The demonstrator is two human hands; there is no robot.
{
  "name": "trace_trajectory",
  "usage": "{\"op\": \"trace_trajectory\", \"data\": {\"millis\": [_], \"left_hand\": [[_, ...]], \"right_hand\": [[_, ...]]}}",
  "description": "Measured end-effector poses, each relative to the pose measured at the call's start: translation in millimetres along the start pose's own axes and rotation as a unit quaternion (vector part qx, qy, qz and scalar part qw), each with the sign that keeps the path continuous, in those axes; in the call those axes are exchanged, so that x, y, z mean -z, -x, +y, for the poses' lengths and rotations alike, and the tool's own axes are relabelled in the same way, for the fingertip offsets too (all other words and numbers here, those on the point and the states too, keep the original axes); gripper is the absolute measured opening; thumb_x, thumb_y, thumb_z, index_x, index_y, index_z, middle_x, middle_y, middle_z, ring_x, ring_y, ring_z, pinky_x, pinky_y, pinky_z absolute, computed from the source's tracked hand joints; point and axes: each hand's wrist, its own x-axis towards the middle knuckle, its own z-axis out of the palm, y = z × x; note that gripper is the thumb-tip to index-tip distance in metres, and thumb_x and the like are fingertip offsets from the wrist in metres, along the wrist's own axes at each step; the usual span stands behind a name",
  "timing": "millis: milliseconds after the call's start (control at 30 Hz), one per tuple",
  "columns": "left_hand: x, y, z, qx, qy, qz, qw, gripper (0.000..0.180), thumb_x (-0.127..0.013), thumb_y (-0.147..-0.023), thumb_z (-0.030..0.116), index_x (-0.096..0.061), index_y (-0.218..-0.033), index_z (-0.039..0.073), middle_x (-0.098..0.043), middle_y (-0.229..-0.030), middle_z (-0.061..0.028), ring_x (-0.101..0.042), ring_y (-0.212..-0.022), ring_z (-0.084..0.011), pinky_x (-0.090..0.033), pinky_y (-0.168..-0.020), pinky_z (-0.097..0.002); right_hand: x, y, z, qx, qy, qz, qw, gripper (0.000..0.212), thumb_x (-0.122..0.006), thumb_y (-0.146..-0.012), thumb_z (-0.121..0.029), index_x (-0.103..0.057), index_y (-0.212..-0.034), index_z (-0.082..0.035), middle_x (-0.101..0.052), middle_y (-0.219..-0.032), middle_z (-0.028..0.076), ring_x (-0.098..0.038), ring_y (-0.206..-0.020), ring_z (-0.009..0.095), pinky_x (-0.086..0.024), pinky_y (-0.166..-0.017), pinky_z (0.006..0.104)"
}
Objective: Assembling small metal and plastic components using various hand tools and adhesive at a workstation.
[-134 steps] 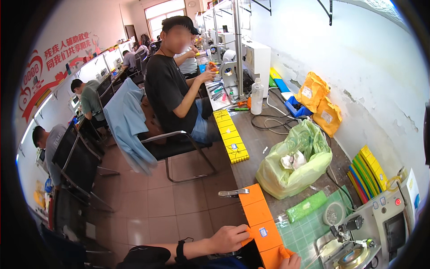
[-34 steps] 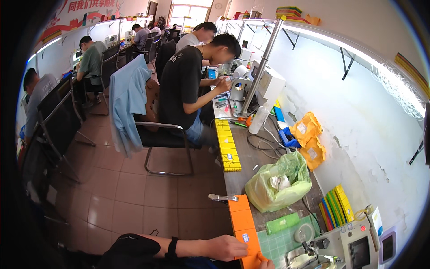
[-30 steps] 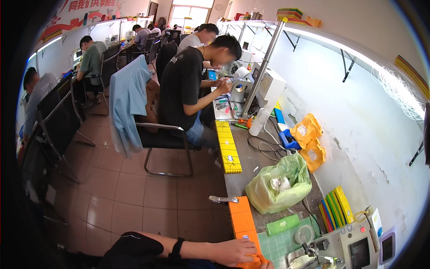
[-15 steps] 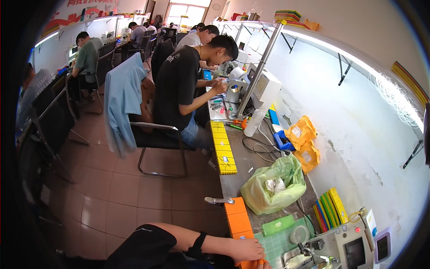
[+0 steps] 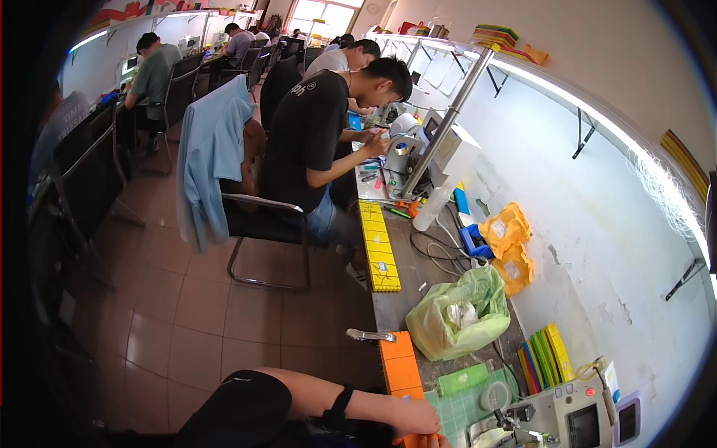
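My left hand reaches in from the lower left, a black band around its wrist. Its fingers are curled and pressed together over an orange piece at the bottom edge, whose kind I cannot make out. Just below, fingers of what looks like my right hand show, mostly cut off by the frame. Beside my left hand, a row of orange blocks lies along the bench edge, with a metal clip-like tool at its far end. A green cutting mat lies to the right.
A green plastic bag stands on the bench behind the mat. A bench machine with a screen is at lower right, colored trays behind it. Yellow blocks line the edge toward a seated co-worker in black.
My view has shifted a little, so the bench and room appear slightly moved. My left hand stays over the orange piece, its fingers curled more tightly.
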Motion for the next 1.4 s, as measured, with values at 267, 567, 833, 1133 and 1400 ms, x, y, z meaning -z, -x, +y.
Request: {"op": "trace_trajectory", "data": {"millis": [267,567,833,1133,1400], "left_hand": [[0.3,5.2,-3.8,-0.028,-0.006,0.05,0.998,0.085,-0.1,-0.04,0.042,-0.064,-0.107,0.005,-0.067,-0.105,-0.0117,-0.067,-0.099,-0.0348,-0.054,-0.081,-0.0431],[9.1,17.4,-2.4,-0.054,-0.009,0.049,0.997,0.089,-0.098,-0.044,0.045,-0.055,-0.111,0.005,-0.059,-0.103,-0.0092,-0.061,-0.098,-0.0315,-0.051,-0.081,-0.042],[29.2,15.3,4.2,-0.073,-0.027,-0.001,0.997,0.087,-0.097,-0.047,0.038,-0.053,-0.114,0.005,-0.053,-0.11,-0.012,-0.056,-0.105,-0.0308,-0.048,-0.088,-0.0417],[28.5,8.0,-1.7,-0.109,-0.026,0.012,0.994,0.083,-0.097,-0.046,0.042,-0.057,-0.108,0.003,-0.057,-0.107,-0.0123,-0.057,-0.106,-0.0293,-0.049,-0.085,-0.04],[2.5,3.9,-10.0,-0.117,-0.033,0.025,0.992,0.083,-0.097,-0.046,0.042,-0.058,-0.108,0.003,-0.058,-0.107,-0.0117,-0.057,-0.105,-0.0286,-0.05,-0.085,-0.0398]], "right_hand": [[-0.3,0.5,-6.3,-0.032,-0.043,-0.008,0.999,0.112,-0.094,-0.065,-0.017,-0.032,-0.156,-0.002,-0.053,-0.133,0.028,-0.054,-0.12,0.048,-0.049,-0.1,0.0501],[5.3,18.0,4.5,-0.047,-0.079,-0.011,0.996,0.087,-0.085,-0.073,-0.007,-0.047,-0.151,-0.008,-0.054,-0.14,0.023,-0.056,-0.122,0.044,-0.049,-0.102,0.0477],[-1.1,10.4,33.1,-0.123,-0.208,-0.076,0.967,0.064,-0.08,-0.077,-0.007,-0.06,-0.138,-0.01,-0.064,-0.129,0.018,-0.065,-0.109,0.041,-0.055,-0.091,0.0457],[27.7,2.6,22.1,0.031,-0.037,-0.035,0.998,0.054,-0.078,-0.078,-0.009,-0.064,-0.131,-0.006,-0.065,-0.132,0.018,-0.065,-0.112,0.04,-0.054,-0.094,0.0468],[2.5,1.0,38.1,-0.067,-0.212,-0.074,0.972,0.058,-0.08,-0.074,-0.006,-0.065,-0.13,-0.007,-0.065,-0.132,0.018,-0.065,-0.11,0.04,-0.054,-0.092,0.0469]]}}
